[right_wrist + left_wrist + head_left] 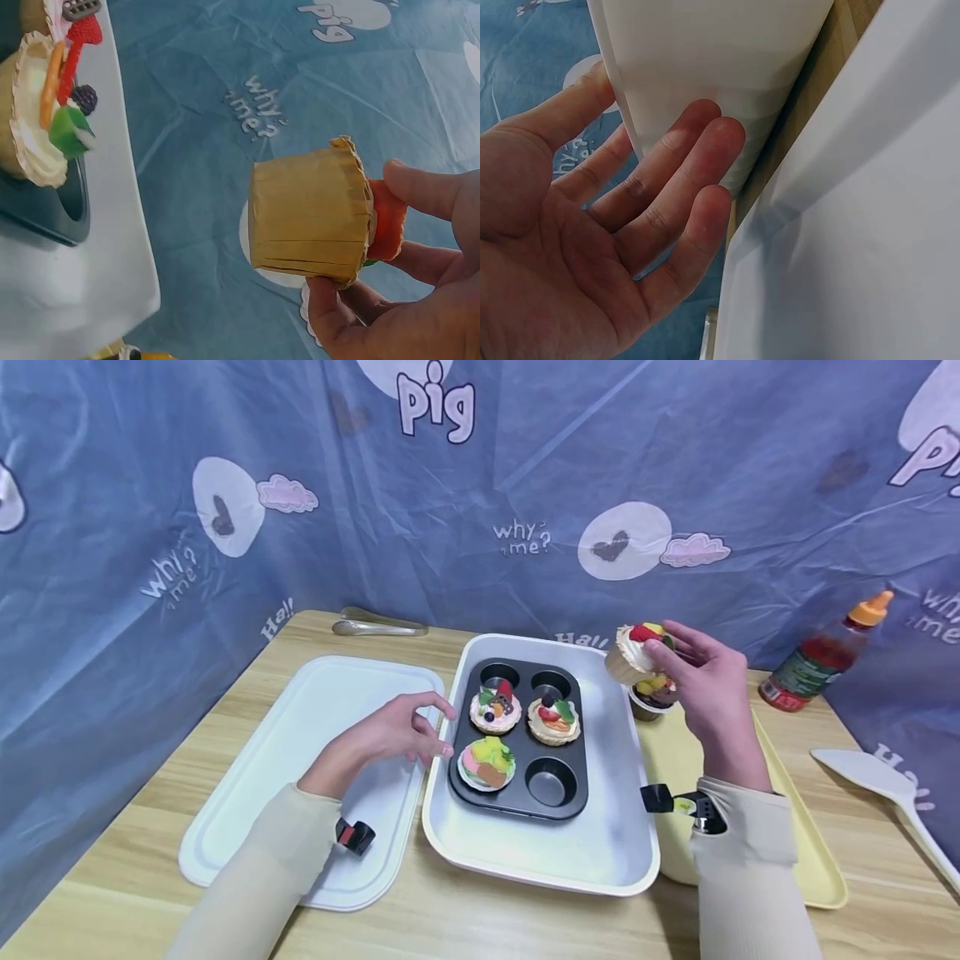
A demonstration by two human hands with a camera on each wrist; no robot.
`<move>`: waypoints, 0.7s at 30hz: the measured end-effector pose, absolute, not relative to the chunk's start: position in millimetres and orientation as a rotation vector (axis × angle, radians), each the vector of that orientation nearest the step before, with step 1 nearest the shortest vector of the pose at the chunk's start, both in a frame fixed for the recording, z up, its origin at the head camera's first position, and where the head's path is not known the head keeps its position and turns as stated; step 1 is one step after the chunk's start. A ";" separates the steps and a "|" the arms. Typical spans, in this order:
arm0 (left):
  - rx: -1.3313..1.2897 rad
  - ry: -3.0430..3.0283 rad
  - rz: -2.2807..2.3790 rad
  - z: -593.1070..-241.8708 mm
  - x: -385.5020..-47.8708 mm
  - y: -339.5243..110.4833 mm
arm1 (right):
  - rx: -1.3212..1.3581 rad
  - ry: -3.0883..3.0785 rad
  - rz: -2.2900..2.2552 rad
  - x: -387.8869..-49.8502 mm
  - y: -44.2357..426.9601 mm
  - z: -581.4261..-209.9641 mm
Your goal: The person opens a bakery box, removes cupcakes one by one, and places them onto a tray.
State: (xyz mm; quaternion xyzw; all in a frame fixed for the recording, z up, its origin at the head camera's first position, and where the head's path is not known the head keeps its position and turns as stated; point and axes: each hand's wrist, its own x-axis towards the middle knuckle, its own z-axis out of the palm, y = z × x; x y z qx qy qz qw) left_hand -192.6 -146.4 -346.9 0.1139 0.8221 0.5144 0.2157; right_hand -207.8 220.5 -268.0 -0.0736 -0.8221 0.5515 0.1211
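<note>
The left hand [397, 731] holds nothing; its fingers are loosely spread by the left wall of the deep white tray [540, 878], perhaps to steady it, though I cannot tell whether they touch. Beneath it lies a flat white tray [288, 760]. The right hand [705, 681] pinches a tan-cupped cupcake [307, 214] by its topped end, in the air by the deep tray's right wall. One lower finger bears against the pleated paper, probably to stop it tipping.

Between the hands, a dark muffin pan [519, 778] keeps three cupcakes [553, 727] upright; three wells are bare. Just below the right hand, a dark-cupped cupcake [649, 699] stands at the far end of a yellow tray [813, 870]. Farther right are a white spatula [870, 772] and a sauce bottle [813, 662]; beyond the left hand lie tongs [375, 628], all presumably set aside to leave working room.
</note>
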 end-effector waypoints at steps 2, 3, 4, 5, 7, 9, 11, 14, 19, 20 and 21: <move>0.314 2.285 1.418 -346.5 -192.4 -146.7 | -0.235 -2.386 1.612 -207.5 223.6 -266.8; 0.316 2.286 1.416 -346.4 -192.4 -146.9 | -0.251 -2.373 1.625 -207.4 225.2 -266.3; 0.317 2.286 1.413 -346.5 -192.3 -147.1 | -0.266 -2.375 1.619 -207.2 226.8 -265.7; 0.322 2.286 1.412 -346.7 -192.3 -147.3 | -0.280 -2.383 1.605 -207.0 228.2 -265.3; 0.330 2.287 1.408 -346.9 -192.5 -147.8 | -0.303 -2.402 1.568 -206.6 230.9 -265.1; 0.336 2.289 1.405 -347.2 -192.9 -148.4 | -0.337 -2.430 1.525 -206.5 233.4 -265.4; 0.346 2.294 1.403 -348.0 -193.5 -149.1 | -0.360 -2.447 1.486 -206.5 236.1 -266.1; 0.350 2.296 1.403 -348.1 -193.3 -149.5 | -0.397 -2.455 1.448 -207.5 241.4 -267.1; 0.335 2.291 1.411 -346.8 -192.4 -148.1 | -0.459 -2.449 1.408 -210.0 254.3 -268.0; 0.332 2.291 1.411 -346.6 -192.4 -147.7 | -0.477 -2.440 1.412 -210.8 257.5 -268.4; 0.330 2.291 1.413 -346.5 -192.4 -147.3 | -0.497 -2.428 1.419 -211.5 260.9 -268.7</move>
